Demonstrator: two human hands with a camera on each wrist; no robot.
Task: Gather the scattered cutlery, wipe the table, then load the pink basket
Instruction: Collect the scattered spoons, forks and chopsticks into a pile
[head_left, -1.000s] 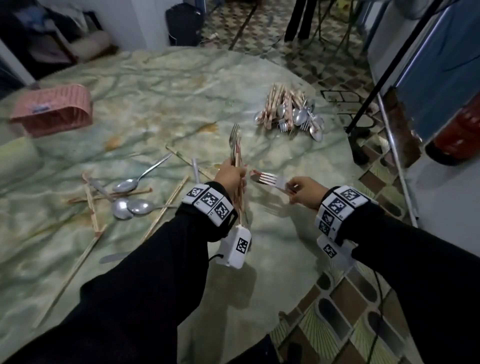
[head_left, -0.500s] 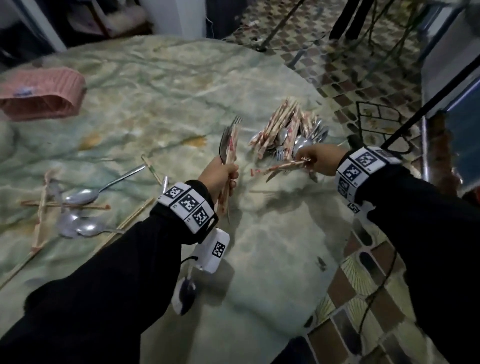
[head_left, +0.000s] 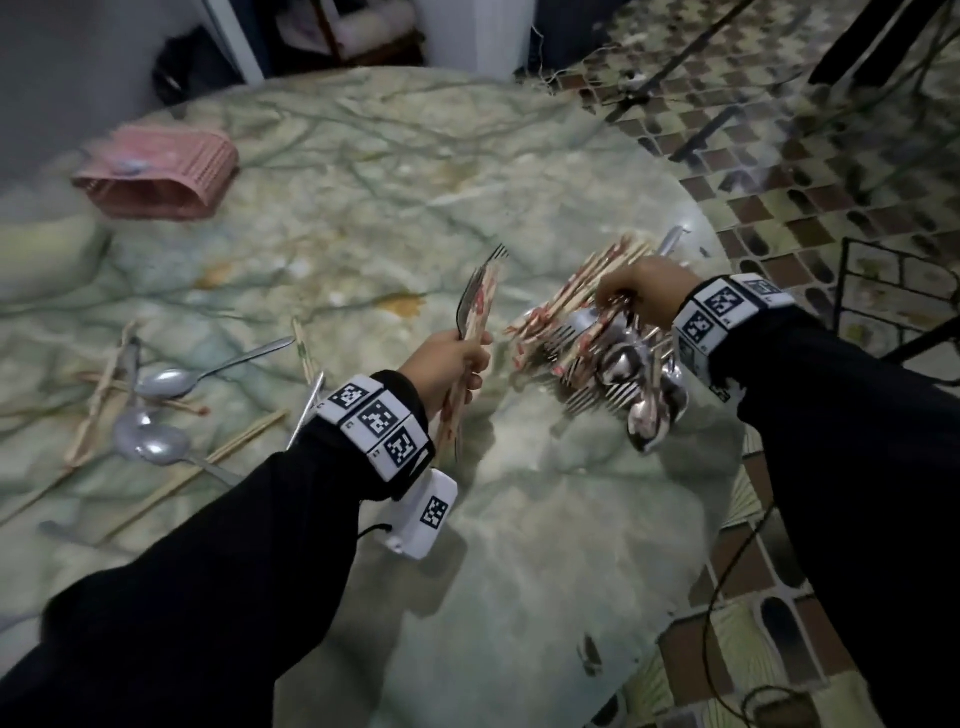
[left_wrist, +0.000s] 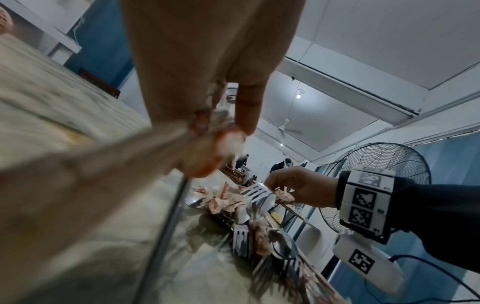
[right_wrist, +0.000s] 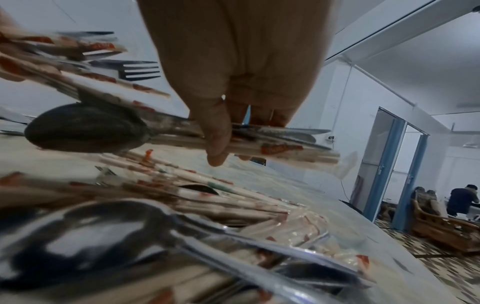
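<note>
My left hand (head_left: 452, 358) grips a fork and wrapped chopsticks (head_left: 478, 306) upright over the middle of the marble table (head_left: 519, 571). To its right, my right hand (head_left: 639, 293) hovers over the gathered pile of forks, spoons and wrapped chopsticks (head_left: 587, 364) near the table's right edge. In the right wrist view its thumb (right_wrist: 215, 133) and fingers pinch a bundle holding a spoon (right_wrist: 85, 129), forks and wrapped chopsticks. The pink basket (head_left: 161, 176) lies at the far left. Loose spoons (head_left: 156, 441) and chopsticks (head_left: 239, 447) are scattered at the near left.
Yellow-brown stains (head_left: 400, 304) mark the table between basket and pile. Just right of the pile the table ends above a tiled floor (head_left: 779, 208). A black metal frame (head_left: 883, 291) stands there, and a standing fan (left_wrist: 376, 164) shows behind my right wrist.
My right hand carried its fork away from the left hand to the pile on the right and now holds a bundle there. My left hand keeps its fork and chopsticks.
</note>
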